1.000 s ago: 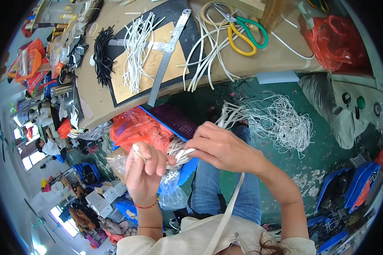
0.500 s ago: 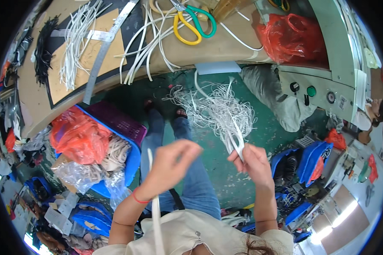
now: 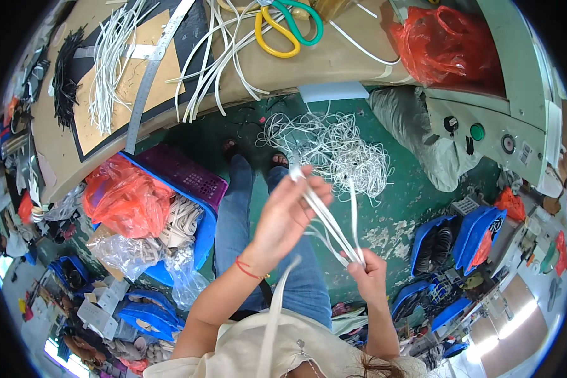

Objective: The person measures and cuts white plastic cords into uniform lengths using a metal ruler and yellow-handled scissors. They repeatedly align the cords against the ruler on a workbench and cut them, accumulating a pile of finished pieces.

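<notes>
Running diagonally, white strips [image 3: 331, 225] are pinched in the left hand [image 3: 288, 214] and gripped by the right hand [image 3: 370, 276]; tangled white cord [image 3: 359, 165] is spread on the green floor [image 3: 394, 236].

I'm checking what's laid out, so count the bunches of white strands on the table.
2: one bunch across the tan sheet, another bunch just left of the scissors. More may be hidden beyond the picture's top edge.

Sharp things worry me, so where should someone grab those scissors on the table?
Probably by the yellow loop and green loop, coming from the near edge of the table: both loops lie toward that edge, while the little visible metal points away.
</notes>
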The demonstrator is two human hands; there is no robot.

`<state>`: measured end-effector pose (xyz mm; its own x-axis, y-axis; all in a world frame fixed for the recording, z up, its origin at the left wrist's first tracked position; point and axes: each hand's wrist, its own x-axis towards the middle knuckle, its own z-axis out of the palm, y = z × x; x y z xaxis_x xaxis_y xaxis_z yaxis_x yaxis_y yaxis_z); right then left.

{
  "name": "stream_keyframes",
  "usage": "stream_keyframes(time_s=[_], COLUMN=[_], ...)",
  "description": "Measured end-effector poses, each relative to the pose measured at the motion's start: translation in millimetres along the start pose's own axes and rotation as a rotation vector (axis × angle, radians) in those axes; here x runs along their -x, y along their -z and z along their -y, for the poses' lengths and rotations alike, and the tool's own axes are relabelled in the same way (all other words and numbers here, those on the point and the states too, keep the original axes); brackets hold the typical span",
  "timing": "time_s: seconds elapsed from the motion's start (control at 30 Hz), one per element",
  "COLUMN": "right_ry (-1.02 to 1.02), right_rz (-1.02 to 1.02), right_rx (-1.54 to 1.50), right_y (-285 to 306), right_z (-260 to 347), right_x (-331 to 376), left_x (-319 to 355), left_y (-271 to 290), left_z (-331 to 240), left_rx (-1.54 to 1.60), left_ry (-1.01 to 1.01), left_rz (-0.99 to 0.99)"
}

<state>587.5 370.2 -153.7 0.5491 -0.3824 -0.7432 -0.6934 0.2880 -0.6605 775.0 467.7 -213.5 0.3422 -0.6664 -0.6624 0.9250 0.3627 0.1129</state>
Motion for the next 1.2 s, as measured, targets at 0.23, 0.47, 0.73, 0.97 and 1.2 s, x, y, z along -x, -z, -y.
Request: stream_keyframes(time_s=[0.23,0.47,0.73,0.97,1.2], right_ry=[-0.073,-0.138,-0.293,-0.011,0.373], right_rz=[-0.623,-0.748,-0.462,-0.544,-0.241], right_rx=[-0.088,0.284,0.725,0.135,0.038], right_y=[27.0,60.5,47.1,-1.1,-70.9], right_z=[-54.3,-117.4,-178.7,-145.0,-66.9], right_x=[19.8,44.1,55.6,-36.6,-145.7], left_x=[-8.1,-7.1,-5.8,22.9,38.0], left_y=[61.5,71.5,50.4,47.8,44.0], left_z=[-43.2,-38.7,-23.5,-25.2,-25.1], left_rx=[0.227,-0.024,-0.214,-0.841,-0.947], left_ry=[-0.099,-0.069,0.049,0.072,0.092], left_rz=[-0.076,-0.167,-0.168,-0.106,-0.121])
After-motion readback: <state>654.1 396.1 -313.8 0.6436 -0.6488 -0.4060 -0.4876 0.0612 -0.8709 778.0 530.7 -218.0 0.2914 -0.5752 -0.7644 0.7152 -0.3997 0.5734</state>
